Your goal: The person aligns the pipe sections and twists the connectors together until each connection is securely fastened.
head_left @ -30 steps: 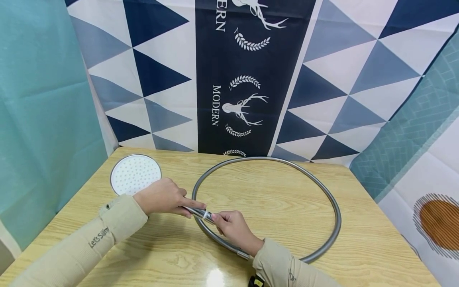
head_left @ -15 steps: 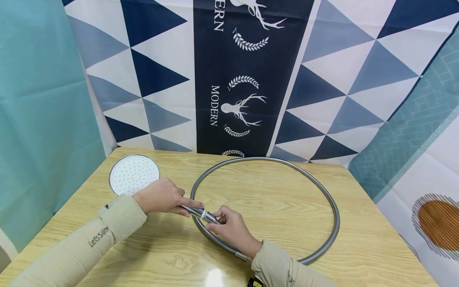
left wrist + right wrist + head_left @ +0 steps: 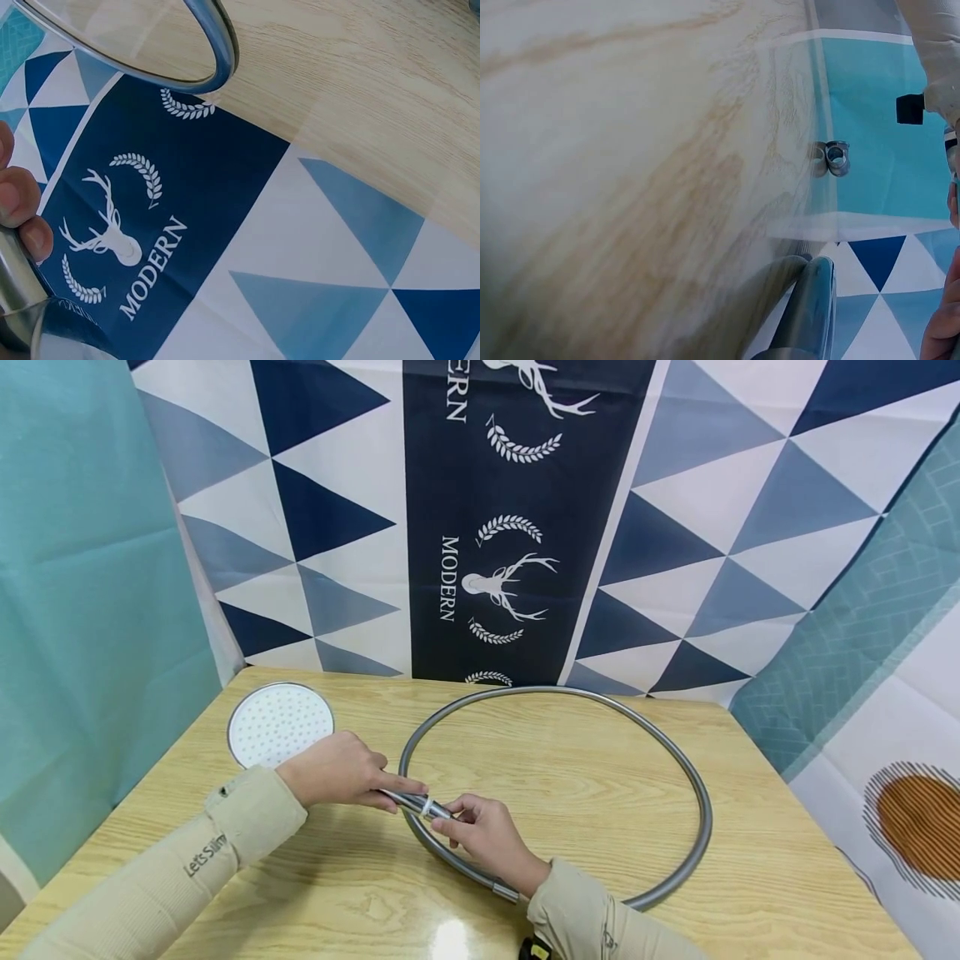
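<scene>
We see the left hand [image 3: 333,772] with its fingers gripping the handle [image 3: 405,799] of a shower head [image 3: 280,722], whose round white face points up, left of the looped metal shower hose [image 3: 701,802] on the bench [image 3: 562,777]. The right hand [image 3: 491,839], at the hose's left side, pinches the handle's metal end near a white ring [image 3: 427,807] — whether anything is joined there, we cannot tell. A metal fitting [image 3: 506,892] tips the hose's near end — and a deer-printed cloth [image 3: 525,502] hangs behind the hose.
</scene>
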Available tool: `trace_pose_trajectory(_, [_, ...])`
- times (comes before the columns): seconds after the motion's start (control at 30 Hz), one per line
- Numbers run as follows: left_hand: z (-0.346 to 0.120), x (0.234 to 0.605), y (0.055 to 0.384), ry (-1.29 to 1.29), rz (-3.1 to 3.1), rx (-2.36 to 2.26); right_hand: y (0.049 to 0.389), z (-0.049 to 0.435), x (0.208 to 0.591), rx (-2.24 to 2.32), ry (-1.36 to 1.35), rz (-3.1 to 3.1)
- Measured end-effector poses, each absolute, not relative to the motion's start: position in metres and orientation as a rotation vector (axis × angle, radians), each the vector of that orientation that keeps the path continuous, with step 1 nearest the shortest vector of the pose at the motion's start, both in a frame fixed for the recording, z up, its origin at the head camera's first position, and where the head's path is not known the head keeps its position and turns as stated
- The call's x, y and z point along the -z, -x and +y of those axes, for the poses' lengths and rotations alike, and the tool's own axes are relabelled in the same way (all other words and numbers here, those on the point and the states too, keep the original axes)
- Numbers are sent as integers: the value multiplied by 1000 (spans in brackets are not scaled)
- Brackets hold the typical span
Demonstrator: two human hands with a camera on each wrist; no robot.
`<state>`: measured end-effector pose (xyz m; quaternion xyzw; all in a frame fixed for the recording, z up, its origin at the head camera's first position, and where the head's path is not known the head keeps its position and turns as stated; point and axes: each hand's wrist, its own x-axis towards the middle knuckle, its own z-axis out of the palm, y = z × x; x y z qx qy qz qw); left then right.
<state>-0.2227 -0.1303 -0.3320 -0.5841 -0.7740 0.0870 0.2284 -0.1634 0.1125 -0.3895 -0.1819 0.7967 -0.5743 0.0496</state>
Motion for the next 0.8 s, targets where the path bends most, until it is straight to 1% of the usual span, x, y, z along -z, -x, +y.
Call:
trace_pose_trajectory(0.4, [-129, 332, 222, 1594, -2118, -248, 161, 114, 391, 1653, 708, 2474])
trace_pose_trajectory(0.8, [-129, 330, 221, 1589, -2122, -249, 160, 112, 392, 1680, 704, 2576])
